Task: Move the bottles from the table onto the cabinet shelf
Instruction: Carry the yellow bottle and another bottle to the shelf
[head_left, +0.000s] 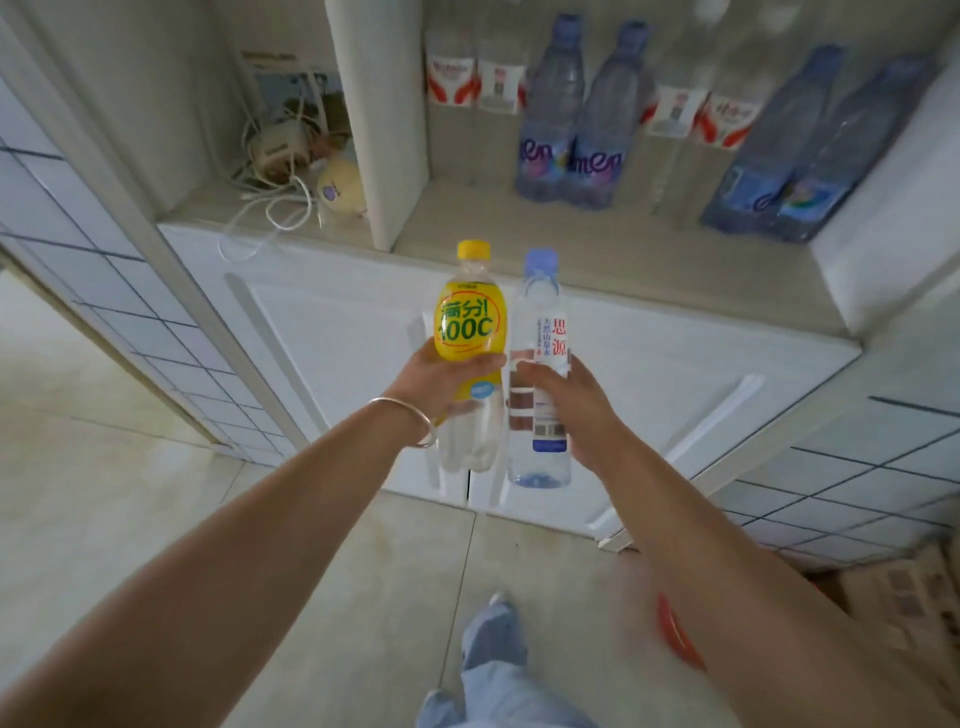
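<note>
The left hand (447, 382) holds a clear plastic bottle with a yellow cap and a yellow label (467, 358), the fingers curled around its middle, just under the big green and red print of the label. The lower part of this bottle is transparent and looks colourless. A thin silver bangle (415, 423) sits on the left wrist.

The right hand (558, 387) holds a slim clear water bottle with a pale blue cap and a white label (543, 374), the fingers wrapped around the label from the right side. The label carries red characters at the top and a barcode lower down.

Both bottles are upright, side by side and almost touching, held in the air in front of the white cabinet (649, 374), a little below the front edge of its open beige shelf (597, 249).

On this shelf several bottles stand already: two blue tinted bottles (571, 119) in the middle, clear bottles with red and white labels (475, 78) behind them on the left, and more blue and clear bottles further right, blurred. In the left compartment, behind a white divider (382, 114), lies a tangle of white cables (275, 171) with a small cream coloured object beside it
</note>
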